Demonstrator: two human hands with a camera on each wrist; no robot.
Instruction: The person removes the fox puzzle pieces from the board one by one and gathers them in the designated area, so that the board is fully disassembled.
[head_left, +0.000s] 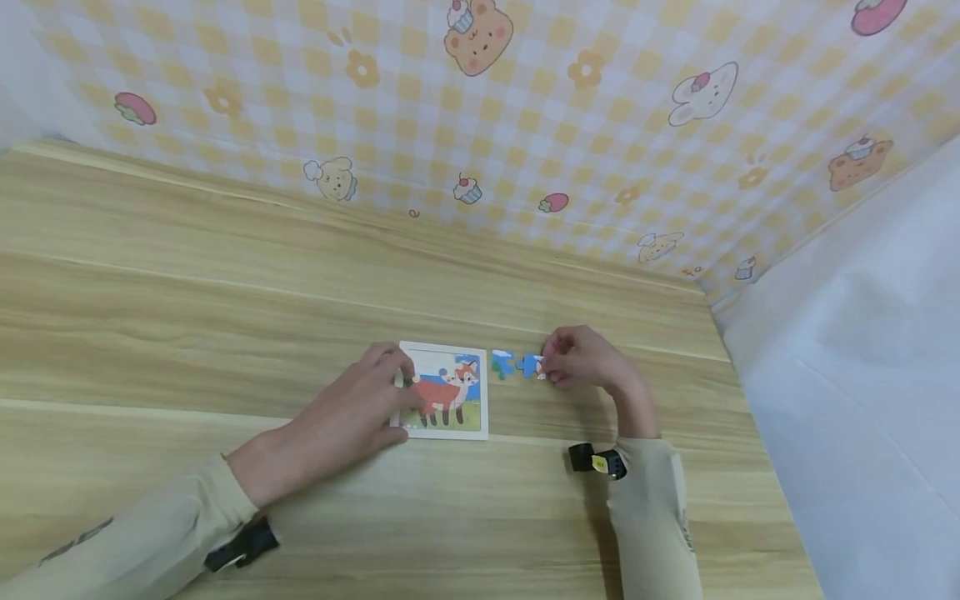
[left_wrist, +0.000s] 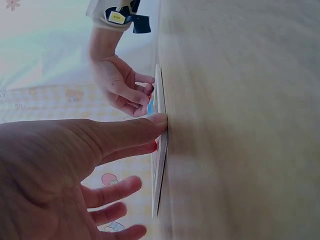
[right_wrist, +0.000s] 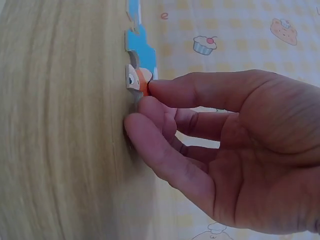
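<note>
Fox puzzle (head_left: 444, 398): lying flat on the wood-grained counter (head_left: 225, 317), left hand (head_left: 345, 417) at its left edge, right hand (head_left: 588, 358) off to its right. Behind the counter, yellow-and-white checked cloth (head_left: 420, 125) printed with bears, flowers and cupcakes; at the far right, plain white sheet (head_left: 862, 383). Next in size, beige sleeves (head_left: 648, 508), with black devices (head_left: 581, 457) near the cuffs. Left hand spread wide over the left side of the white frame (head_left: 484, 408), thumb on the rim, one fingertip on the picture near the rear of the fox, other fingers stretched out loosely. Right hand drawn narrow, fingers curled, pinching by its right end a small blue piece (head_left: 529, 365) marked with an eye and some orange. Inside the frame, red-orange fox with dark legs, green below, blue behind, pale patch at the upper left. Between the frame and the pinched piece, just beside both, blue-and-green piece (head_left: 501, 364) lying loose on the counter
</note>
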